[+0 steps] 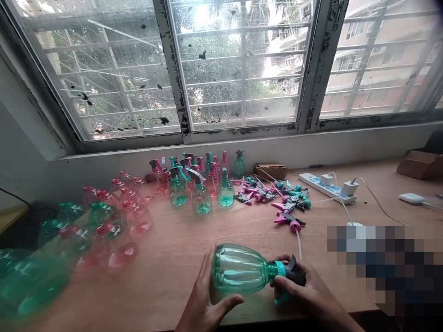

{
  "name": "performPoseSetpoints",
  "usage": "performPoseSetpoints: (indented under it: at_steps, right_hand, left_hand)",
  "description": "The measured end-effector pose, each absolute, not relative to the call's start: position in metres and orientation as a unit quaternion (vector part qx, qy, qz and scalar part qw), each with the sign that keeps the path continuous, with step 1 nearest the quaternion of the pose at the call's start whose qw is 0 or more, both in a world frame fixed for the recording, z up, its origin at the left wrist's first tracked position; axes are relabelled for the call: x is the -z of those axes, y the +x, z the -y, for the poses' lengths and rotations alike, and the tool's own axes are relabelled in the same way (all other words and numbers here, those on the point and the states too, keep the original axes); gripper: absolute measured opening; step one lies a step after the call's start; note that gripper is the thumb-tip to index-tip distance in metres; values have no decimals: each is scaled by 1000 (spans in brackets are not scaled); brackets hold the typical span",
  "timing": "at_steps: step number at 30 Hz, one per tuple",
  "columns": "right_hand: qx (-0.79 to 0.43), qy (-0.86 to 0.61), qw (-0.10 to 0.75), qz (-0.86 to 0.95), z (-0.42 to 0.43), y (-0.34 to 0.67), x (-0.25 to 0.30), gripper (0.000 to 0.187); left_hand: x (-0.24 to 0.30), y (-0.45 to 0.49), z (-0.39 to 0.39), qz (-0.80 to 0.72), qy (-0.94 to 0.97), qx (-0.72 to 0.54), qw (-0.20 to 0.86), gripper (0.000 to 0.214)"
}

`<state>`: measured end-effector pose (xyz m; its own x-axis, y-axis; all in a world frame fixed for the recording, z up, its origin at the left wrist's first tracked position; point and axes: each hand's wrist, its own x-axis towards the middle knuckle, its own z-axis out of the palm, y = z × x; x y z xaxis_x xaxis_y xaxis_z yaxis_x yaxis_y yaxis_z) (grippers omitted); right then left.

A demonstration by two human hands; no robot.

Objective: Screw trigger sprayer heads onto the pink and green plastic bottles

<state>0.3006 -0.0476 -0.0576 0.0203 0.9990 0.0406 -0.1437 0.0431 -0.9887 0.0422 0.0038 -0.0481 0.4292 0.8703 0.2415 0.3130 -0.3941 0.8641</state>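
A clear green spray bottle (240, 269) lies on its side near the front edge of the wooden table (173, 258). My left hand (204, 299) cups its base, fingers curled round it. My right hand (304, 288) is closed round the black and teal spray head (290, 272) screwed onto the bottle's neck. Loose pink and teal spray heads (277, 198) lie in a pile further back, right of centre.
Several empty pink and green bottles (104, 221) lie at the left. Finished bottles with spray heads (197, 184) stand by the window wall. A white power strip (327, 186) with chargers and cables sits at the right, with a cardboard box (418, 163) beyond.
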Motion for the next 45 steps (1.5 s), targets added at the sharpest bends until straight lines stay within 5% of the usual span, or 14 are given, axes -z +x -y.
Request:
performPoseSetpoints:
  at_steps: [41, 45]
  right_hand:
    - [-506, -493, 548, 447, 49, 302, 57, 43]
    - [-497, -511, 546, 439, 49, 301, 56, 45]
  left_hand:
    - [39, 48, -1, -391, 752, -353, 396, 85]
    - [43, 52, 0, -396, 782, -351, 330, 86]
